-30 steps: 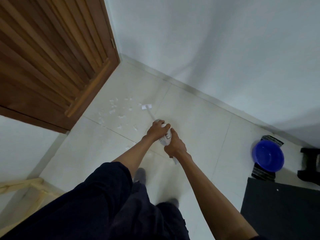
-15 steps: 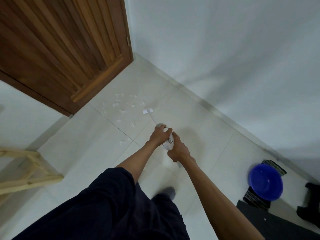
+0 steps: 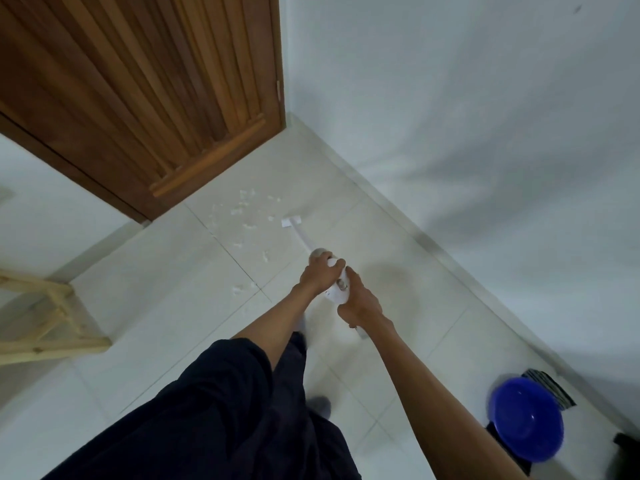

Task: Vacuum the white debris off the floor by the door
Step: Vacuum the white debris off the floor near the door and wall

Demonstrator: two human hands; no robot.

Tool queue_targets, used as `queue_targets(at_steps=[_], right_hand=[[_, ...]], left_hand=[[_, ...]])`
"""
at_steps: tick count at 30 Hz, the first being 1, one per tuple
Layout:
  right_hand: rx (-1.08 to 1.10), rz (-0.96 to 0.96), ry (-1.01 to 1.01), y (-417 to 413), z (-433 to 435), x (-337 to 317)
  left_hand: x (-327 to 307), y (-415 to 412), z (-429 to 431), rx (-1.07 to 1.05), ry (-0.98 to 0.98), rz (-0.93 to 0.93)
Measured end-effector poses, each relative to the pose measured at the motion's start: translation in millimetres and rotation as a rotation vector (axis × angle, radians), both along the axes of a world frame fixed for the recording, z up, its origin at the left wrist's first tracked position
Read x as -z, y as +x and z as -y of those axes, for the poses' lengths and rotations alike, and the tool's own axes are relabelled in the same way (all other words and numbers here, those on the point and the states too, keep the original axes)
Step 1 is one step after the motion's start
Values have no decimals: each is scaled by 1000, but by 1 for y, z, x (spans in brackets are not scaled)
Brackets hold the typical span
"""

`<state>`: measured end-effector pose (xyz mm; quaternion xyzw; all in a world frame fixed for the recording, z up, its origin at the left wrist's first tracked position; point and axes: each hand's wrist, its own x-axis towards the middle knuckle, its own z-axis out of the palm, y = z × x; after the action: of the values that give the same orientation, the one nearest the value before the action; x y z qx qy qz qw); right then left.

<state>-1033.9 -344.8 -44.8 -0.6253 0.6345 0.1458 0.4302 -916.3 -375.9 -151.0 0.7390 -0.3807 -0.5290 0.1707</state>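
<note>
A white stick vacuum (image 3: 337, 287) slants down to the tiled floor, its tube ending in a small flat nozzle (image 3: 291, 222). My left hand (image 3: 320, 273) grips the upper body of the vacuum. My right hand (image 3: 360, 303) grips its handle just behind. White debris (image 3: 242, 209) lies scattered on the floor in front of the brown wooden door (image 3: 138, 91), just left of the nozzle. More bits (image 3: 239, 289) lie nearer, left of my hands.
A white wall (image 3: 467, 133) with a skirting runs along the right. A blue bowl (image 3: 526, 419) sits on a striped cloth at lower right. A pale wooden frame (image 3: 45, 320) stands at left. My dark-clad legs and feet fill the bottom.
The view has shifted, so the door and debris now sit further right and higher. The vacuum nozzle stays at the right edge of the debris, both hands still gripping.
</note>
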Motion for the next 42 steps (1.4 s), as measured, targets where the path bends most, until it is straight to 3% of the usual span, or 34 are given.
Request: queue_targets(at_steps=[22, 36, 42], right_hand=[[-69, 26, -11, 99, 172, -19], [-70, 11, 29, 64, 153, -9], [49, 60, 118, 30, 135, 0]], left_hand=[[14, 102, 167, -114, 14, 9], [-4, 64, 141, -129, 39, 19], [-10, 27, 130, -73, 90, 95]])
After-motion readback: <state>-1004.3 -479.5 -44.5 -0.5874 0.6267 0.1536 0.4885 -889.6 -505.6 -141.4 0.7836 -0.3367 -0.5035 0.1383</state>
